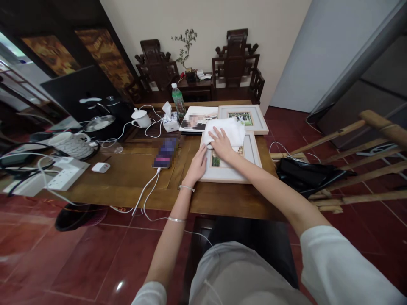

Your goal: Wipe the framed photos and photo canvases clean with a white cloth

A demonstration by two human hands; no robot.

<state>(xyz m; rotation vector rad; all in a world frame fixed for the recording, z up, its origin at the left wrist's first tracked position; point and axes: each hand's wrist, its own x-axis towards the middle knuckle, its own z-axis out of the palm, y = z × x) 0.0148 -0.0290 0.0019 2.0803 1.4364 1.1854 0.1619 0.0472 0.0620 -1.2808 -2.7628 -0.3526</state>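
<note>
A framed picture with a pale frame lies flat on the wooden table in front of me. Over its far part is a white cloth, which hides some of the picture. My right hand presses flat on the cloth, fingers spread. At the frame's left edge rests my left hand, its fingers stretched out along the side. Behind the cloth lie a second framed picture and, to its left, a white-edged photo print or album.
Left of the frames are a charging phone, a tissue box, a green-labelled bottle and a lidded white cup. A power strip and cables crowd the table's left end. A bamboo rack stands at right.
</note>
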